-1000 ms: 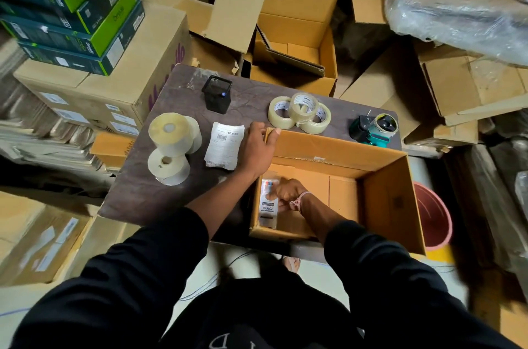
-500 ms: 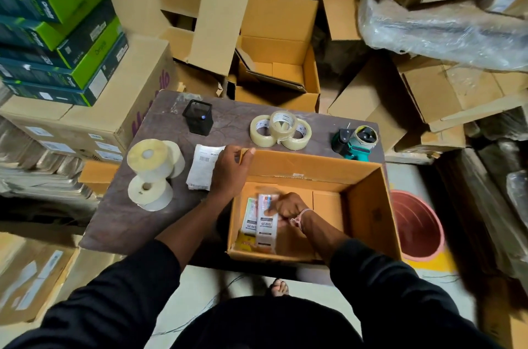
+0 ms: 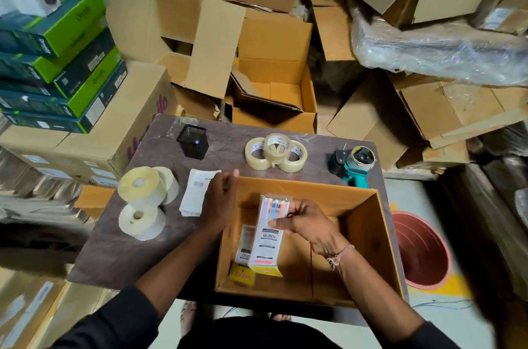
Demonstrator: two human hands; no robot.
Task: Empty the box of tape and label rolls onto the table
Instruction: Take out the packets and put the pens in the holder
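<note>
An open cardboard box point(image 3: 368, 237) sits on the dark table point(image 3: 114, 251) in front of me. My right hand point(image 3: 305, 223) is shut on a clear packet of markers point(image 3: 270, 231), held upright above the box's left side. A second packet point(image 3: 245, 245) lies against the box's left wall, with a yellow card point(image 3: 242, 277) below it. My left hand point(image 3: 220, 200) grips the box's far-left corner. Three clear tape rolls point(image 3: 275, 153) lie behind the box. Label rolls point(image 3: 144, 200) stand on the table's left, next to a white packet point(image 3: 197, 191).
A teal tape dispenser point(image 3: 353, 165) rests at the table's right rear, a black holder point(image 3: 193, 141) at the rear left. Cardboard boxes point(image 3: 271, 91) crowd the floor behind. Green boxes point(image 3: 63, 57) are stacked on the left. A reddish tub point(image 3: 420, 251) stands to the right.
My right hand has lifted the packet of markers from the floor of the box up above its rim. My left hand stays on the box's corner. The view has tilted upward.
</note>
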